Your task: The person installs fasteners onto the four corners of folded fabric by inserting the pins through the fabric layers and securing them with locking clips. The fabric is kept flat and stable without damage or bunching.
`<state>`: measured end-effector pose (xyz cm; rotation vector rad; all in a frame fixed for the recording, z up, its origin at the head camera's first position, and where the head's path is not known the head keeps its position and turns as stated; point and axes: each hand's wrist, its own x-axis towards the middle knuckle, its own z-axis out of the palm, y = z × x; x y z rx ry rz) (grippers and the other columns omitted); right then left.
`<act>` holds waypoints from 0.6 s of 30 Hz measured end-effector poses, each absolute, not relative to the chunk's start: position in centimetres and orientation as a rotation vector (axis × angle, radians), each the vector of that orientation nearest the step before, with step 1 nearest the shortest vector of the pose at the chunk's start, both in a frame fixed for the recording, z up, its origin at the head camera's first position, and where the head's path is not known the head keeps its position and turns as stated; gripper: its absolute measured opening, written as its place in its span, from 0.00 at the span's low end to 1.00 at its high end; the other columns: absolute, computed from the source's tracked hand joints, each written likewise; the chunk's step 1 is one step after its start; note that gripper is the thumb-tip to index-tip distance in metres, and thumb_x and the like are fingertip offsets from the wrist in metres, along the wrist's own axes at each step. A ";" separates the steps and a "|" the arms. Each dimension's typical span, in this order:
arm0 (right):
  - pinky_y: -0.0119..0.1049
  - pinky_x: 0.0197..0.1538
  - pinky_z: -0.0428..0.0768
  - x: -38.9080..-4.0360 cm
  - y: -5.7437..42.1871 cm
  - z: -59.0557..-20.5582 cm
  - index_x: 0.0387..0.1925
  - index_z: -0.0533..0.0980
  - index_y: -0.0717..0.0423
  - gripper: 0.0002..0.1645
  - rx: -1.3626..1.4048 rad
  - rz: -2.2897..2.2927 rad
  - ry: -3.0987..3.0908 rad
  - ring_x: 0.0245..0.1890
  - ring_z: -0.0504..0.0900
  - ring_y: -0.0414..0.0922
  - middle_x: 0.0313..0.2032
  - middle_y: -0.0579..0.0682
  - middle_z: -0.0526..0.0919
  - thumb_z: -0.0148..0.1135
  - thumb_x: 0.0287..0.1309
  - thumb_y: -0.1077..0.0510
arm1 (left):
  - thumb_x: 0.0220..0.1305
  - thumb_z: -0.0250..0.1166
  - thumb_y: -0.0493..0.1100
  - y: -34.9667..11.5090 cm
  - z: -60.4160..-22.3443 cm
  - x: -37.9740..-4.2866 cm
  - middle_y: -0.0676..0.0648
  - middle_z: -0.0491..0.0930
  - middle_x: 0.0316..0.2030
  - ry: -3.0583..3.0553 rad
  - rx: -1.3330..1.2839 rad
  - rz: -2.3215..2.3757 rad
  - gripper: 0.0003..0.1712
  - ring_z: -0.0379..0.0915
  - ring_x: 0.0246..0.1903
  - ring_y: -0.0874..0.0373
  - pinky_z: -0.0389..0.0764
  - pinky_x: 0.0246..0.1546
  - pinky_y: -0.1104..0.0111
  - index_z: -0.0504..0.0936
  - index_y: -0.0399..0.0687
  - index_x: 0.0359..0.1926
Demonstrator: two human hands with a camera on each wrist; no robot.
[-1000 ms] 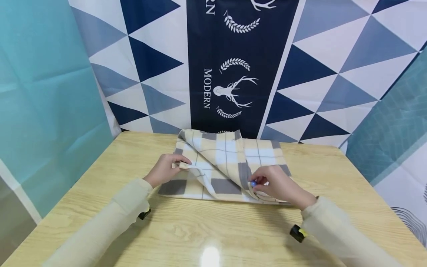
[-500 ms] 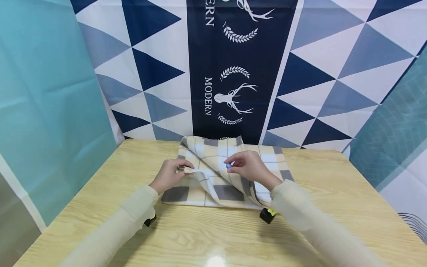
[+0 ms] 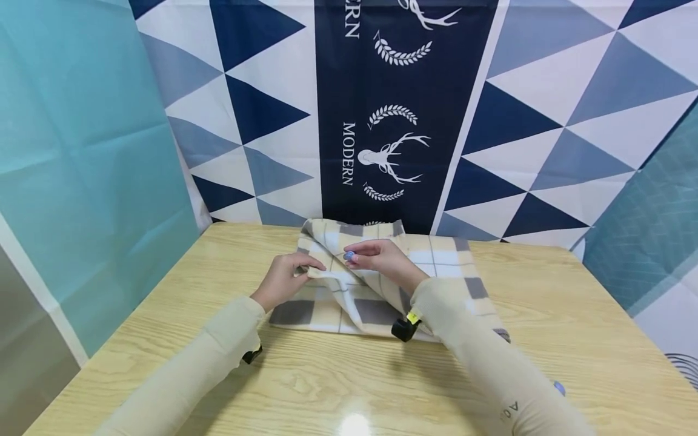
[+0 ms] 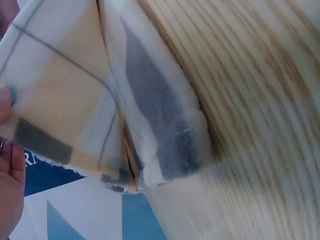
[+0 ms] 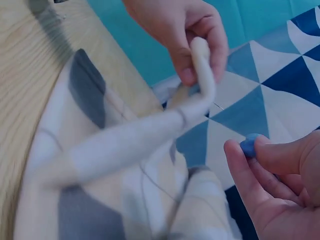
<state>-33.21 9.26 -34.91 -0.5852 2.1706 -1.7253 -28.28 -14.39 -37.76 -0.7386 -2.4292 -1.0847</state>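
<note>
While a raised edge of the checked cloth (image 3: 376, 311) is pinched by the left grip (image 3: 286, 278) at nine o'clock on it, a small blue piece (image 3: 349, 255) is pinched between thumb and fingertips by the right grip (image 3: 384, 260), near that edge and at about two o'clock from it. In the right wrist view the piece is seen clear of the cloth. The cloth is laid on the far part of the bench (image 3: 349, 375), turned over on itself, with a loose fold slanting from eleven o'clock to five. A second blue piece (image 3: 559, 387) is found at four o'clock, beside the right sleeve (image 3: 485, 351). Beside a fingertip in the left wrist view a teal shape (image 4: 13, 95) is shown, but what it is cannot be told. If piece and edge are to be brought together, as is judged likely, the edge should be held high and steady, so that its layers are not dragged apart, and the piece should be pinched lightly by its rim, since something so small could easily be dropped into the folds.
</note>
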 end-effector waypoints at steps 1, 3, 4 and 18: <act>0.49 0.59 0.77 -33.3 8.9 -35.1 0.58 0.72 0.71 0.22 -0.574 -1.729 2.153 0.36 0.86 0.34 0.54 0.70 0.77 0.56 0.63 0.68 | 0.55 0.63 0.24 -14.4 -37.9 -28.3 0.44 0.87 0.39 -2.418 -0.745 -1.085 0.16 0.82 0.40 0.52 0.84 0.41 0.58 0.87 0.45 0.38; 0.47 0.59 0.78 -33.3 8.2 -35.4 0.58 0.72 0.70 0.22 -0.557 -1.736 2.130 0.35 0.86 0.33 0.52 0.68 0.80 0.56 0.63 0.68 | 0.55 0.63 0.24 -14.4 -38.0 -28.4 0.44 0.87 0.39 -2.397 -0.759 -1.086 0.15 0.81 0.39 0.54 0.83 0.40 0.58 0.87 0.45 0.38; 0.47 0.59 0.78 -33.3 7.8 -35.5 0.58 0.72 0.70 0.22 -0.551 -1.736 2.123 0.35 0.86 0.33 0.51 0.67 0.81 0.56 0.63 0.68 | 0.55 0.63 0.24 -14.3 -38.1 -28.5 0.44 0.87 0.39 -2.390 -0.764 -1.089 0.15 0.81 0.38 0.54 0.83 0.40 0.58 0.87 0.45 0.38; 0.32 0.51 0.83 -33.2 5.8 -35.4 0.57 0.72 0.72 0.21 -0.526 -1.762 2.115 0.34 0.85 0.33 0.53 0.70 0.79 0.54 0.63 0.70 | 0.55 0.64 0.25 -14.4 -37.9 -28.8 0.45 0.87 0.38 -2.391 -0.745 -1.108 0.14 0.81 0.39 0.54 0.83 0.41 0.59 0.87 0.45 0.39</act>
